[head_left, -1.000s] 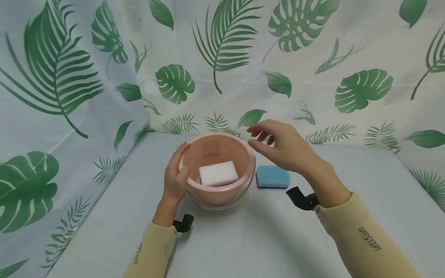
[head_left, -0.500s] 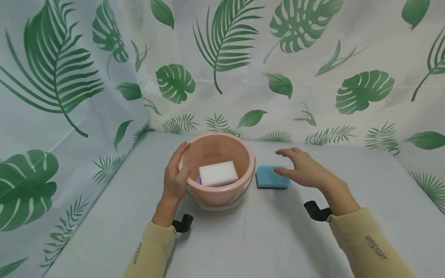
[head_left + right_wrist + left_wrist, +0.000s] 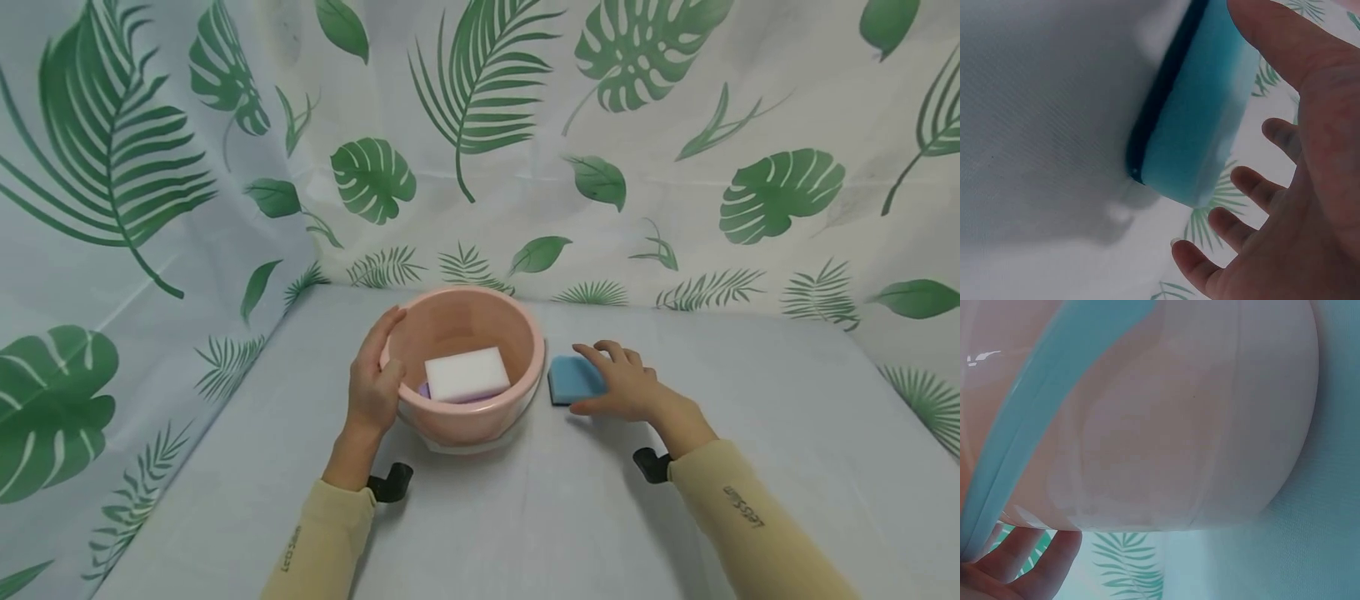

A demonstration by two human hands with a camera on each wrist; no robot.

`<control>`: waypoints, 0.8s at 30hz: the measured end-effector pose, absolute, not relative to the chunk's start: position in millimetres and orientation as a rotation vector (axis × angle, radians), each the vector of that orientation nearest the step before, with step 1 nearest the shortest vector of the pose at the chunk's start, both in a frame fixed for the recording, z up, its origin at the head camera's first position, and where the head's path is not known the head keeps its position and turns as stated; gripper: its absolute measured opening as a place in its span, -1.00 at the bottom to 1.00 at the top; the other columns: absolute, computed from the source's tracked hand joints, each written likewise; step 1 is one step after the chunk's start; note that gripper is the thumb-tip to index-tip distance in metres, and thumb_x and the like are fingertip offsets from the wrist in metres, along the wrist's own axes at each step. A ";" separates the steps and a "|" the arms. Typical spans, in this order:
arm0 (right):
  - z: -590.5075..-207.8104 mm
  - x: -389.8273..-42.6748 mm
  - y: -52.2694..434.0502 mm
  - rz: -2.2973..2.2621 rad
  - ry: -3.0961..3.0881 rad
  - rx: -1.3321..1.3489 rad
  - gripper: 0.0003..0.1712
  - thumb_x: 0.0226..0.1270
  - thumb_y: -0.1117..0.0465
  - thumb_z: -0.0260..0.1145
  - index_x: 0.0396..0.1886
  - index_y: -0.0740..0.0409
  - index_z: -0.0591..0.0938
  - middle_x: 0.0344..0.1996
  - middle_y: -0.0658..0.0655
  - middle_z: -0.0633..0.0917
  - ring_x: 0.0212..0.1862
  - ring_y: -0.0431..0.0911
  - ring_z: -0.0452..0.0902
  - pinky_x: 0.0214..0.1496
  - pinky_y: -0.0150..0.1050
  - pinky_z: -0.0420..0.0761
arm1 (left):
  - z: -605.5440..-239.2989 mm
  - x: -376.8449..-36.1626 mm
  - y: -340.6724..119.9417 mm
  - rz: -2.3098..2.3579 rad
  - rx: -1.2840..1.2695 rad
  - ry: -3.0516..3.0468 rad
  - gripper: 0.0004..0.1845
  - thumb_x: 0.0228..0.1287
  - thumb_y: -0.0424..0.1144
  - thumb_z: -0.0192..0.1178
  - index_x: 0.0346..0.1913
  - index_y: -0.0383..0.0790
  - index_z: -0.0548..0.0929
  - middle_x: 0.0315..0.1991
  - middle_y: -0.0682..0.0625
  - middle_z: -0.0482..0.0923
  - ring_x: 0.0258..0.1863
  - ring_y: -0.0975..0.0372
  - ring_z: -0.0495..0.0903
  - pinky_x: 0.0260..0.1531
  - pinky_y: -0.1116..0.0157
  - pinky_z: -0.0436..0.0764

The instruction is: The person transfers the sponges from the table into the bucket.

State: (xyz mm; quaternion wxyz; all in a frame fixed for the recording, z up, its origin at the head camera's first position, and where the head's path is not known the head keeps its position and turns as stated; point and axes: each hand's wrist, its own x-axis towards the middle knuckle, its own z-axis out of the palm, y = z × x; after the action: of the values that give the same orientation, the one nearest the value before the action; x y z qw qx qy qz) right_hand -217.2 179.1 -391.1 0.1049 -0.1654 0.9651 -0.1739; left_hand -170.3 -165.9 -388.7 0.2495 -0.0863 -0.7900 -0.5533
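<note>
1. Left hand [image 3: 372, 385] is wrapped on the near-left rim of the pink bowl [image 3: 517, 392], thumb hooked inside, fingers curled round the outside wall. That grip has the bowl pinned on the tabletop [image 3: 525, 517].
2. The left wrist view is nearly all bowl wall [image 3: 1197, 425], with fingertips [image 3: 1041, 562] peeking under its lower edge.
3. Inside the bowl lies a white sponge [image 3: 467, 374], flat and slightly askew, with a sliver of something purple [image 3: 425, 389] tucked under its left end.
4. Right hand [image 3: 626, 385] sits over the blue sponge [image 3: 572, 379], which lies on the tabletop just right of the bowl, close to its wall. Fingers reach across the top, thumb down at the near edge.
5. From the right wrist view, the blue sponge [image 3: 1194, 119] shows a dark scouring layer on its underside, and the fingers [image 3: 1241, 181] look spread and only loosely curved. I judge this grip not yet closed: touching, not pinching.
6. Risk one: a soft sponge squeezed at one corner may fold or pivot and slip out of the fingers.
7. Risk two: the sponge sits so near the bowl that lifting it could knock the rim; only the left hand steadies the bowl.
8. Risk three: the white sponge already fills much of the bowl's floor, so another one could land tilted on top of it.
9. Leaf-print cloth [image 3: 480, 125] hangs behind.
</note>
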 end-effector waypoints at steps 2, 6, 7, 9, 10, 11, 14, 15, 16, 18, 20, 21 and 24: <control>-392.1 -218.0 176.7 -0.494 2.839 -0.482 0.12 0.12 -0.20 0.51 0.57 0.08 0.20 0.43 0.44 0.13 0.38 0.53 -0.01 0.15 0.54 0.18 | -388.6 -170.1 -166.3 -1.506 -0.238 -2.149 -0.28 0.09 -0.40 -0.14 0.42 -0.29 0.45 0.43 -0.11 0.37 0.47 0.12 0.23 0.42 -0.04 0.17; -394.1 -220.1 174.4 -0.460 2.843 -0.464 0.13 0.11 -0.21 0.50 0.57 0.07 0.19 0.42 0.45 0.14 0.38 0.53 0.00 0.16 0.54 0.19 | -389.1 -171.0 -166.8 -1.507 -0.250 -2.140 -0.27 0.07 -0.41 -0.14 0.42 -0.30 0.45 0.43 -0.12 0.37 0.47 0.12 0.23 0.41 -0.04 0.18; -394.4 -220.4 174.1 -0.461 2.843 -0.459 0.13 0.11 -0.20 0.50 0.57 0.07 0.19 0.42 0.45 0.14 0.38 0.53 0.00 0.16 0.54 0.19 | -389.1 -171.3 -167.0 -1.504 -0.255 -2.137 -0.27 0.07 -0.41 -0.14 0.42 -0.30 0.45 0.43 -0.12 0.38 0.47 0.12 0.23 0.41 -0.04 0.18; -395.2 -220.8 173.9 -0.460 2.845 -0.451 0.12 0.11 -0.19 0.51 0.56 0.08 0.20 0.42 0.45 0.15 0.37 0.53 0.01 0.16 0.54 0.19 | -389.4 -172.0 -167.3 -1.500 -0.256 -2.137 -0.27 0.07 -0.40 -0.14 0.42 -0.30 0.44 0.43 -0.12 0.38 0.47 0.13 0.23 0.41 -0.04 0.18; -396.1 -221.1 173.7 -0.463 2.846 -0.446 0.11 0.11 -0.19 0.51 0.56 0.08 0.21 0.41 0.45 0.16 0.37 0.53 0.02 0.16 0.53 0.20 | -389.6 -172.3 -167.5 -1.499 -0.256 -2.137 -0.27 0.07 -0.40 -0.15 0.42 -0.29 0.45 0.42 -0.13 0.38 0.47 0.13 0.24 0.41 -0.04 0.18; -396.9 -221.3 173.7 -0.466 2.846 -0.444 0.10 0.11 -0.18 0.51 0.55 0.09 0.22 0.41 0.44 0.17 0.37 0.53 0.03 0.16 0.53 0.21 | -389.7 -172.4 -167.6 -1.498 -0.255 -2.137 -0.27 0.07 -0.40 -0.15 0.42 -0.29 0.45 0.42 -0.13 0.38 0.47 0.13 0.24 0.41 -0.03 0.19; -399.6 -221.6 173.4 -0.464 2.849 -0.440 0.08 0.12 -0.18 0.50 0.54 0.09 0.23 0.39 0.45 0.18 0.35 0.53 0.05 0.16 0.52 0.22 | -389.9 -172.8 -167.9 -1.505 -0.253 -2.135 -0.27 0.08 -0.40 -0.15 0.42 -0.29 0.44 0.42 -0.13 0.38 0.47 0.13 0.23 0.41 -0.03 0.18; -400.4 -221.5 173.3 -0.463 2.850 -0.437 0.07 0.13 -0.17 0.50 0.54 0.09 0.24 0.39 0.45 0.19 0.35 0.54 0.05 0.17 0.52 0.22 | -390.1 -172.9 -167.9 -1.509 -0.253 -2.133 -0.27 0.08 -0.40 -0.15 0.42 -0.29 0.44 0.42 -0.14 0.38 0.47 0.12 0.23 0.41 -0.03 0.19; -401.5 -221.5 173.3 -0.462 2.851 -0.434 0.07 0.13 -0.17 0.50 0.54 0.09 0.24 0.39 0.46 0.19 0.34 0.54 0.06 0.17 0.51 0.23 | -390.1 -172.8 -167.8 -1.513 -0.254 -2.132 -0.28 0.09 -0.40 -0.15 0.42 -0.29 0.44 0.42 -0.14 0.38 0.47 0.12 0.23 0.41 -0.03 0.18; -402.7 -220.9 173.3 -0.452 2.853 -0.430 0.06 0.14 -0.16 0.49 0.54 0.09 0.23 0.38 0.48 0.19 0.33 0.56 0.07 0.16 0.51 0.23 | -390.3 -172.6 -167.7 -1.519 -0.253 -2.133 -0.28 0.09 -0.41 -0.15 0.43 -0.30 0.44 0.42 -0.14 0.38 0.47 0.12 0.23 0.41 -0.04 0.18; -404.0 -220.5 173.7 -0.445 2.854 -0.427 0.06 0.15 -0.16 0.49 0.54 0.10 0.23 0.37 0.50 0.19 0.31 0.58 0.09 0.14 0.50 0.26 | -390.6 -172.2 -167.5 -1.524 -0.248 -2.135 -0.28 0.09 -0.40 -0.15 0.43 -0.29 0.43 0.42 -0.13 0.38 0.47 0.13 0.23 0.42 -0.03 0.18; -404.4 -220.2 173.9 -0.443 2.855 -0.426 0.05 0.15 -0.15 0.49 0.54 0.10 0.23 0.37 0.50 0.20 0.30 0.58 0.11 0.13 0.49 0.27 | -390.9 -172.1 -167.5 -1.525 -0.246 -2.135 -0.28 0.09 -0.40 -0.15 0.43 -0.29 0.44 0.42 -0.13 0.38 0.47 0.14 0.23 0.42 -0.03 0.18; -405.3 -219.7 174.5 -0.448 2.865 -0.437 0.03 0.16 -0.11 0.49 0.53 0.11 0.23 0.35 0.51 0.21 0.26 0.59 0.15 0.09 0.48 0.31 | -390.8 -172.0 -167.4 -1.525 -0.243 -2.135 -0.27 0.09 -0.39 -0.15 0.43 -0.28 0.44 0.43 -0.10 0.38 0.47 0.15 0.23 0.42 -0.01 0.18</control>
State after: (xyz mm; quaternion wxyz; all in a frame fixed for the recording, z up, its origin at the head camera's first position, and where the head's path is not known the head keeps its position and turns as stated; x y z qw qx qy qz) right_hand -219.7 174.5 -405.3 0.1045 -0.1482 0.9716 -0.1520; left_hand -172.0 -167.4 -390.8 0.2506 -0.0894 -0.7845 -0.5602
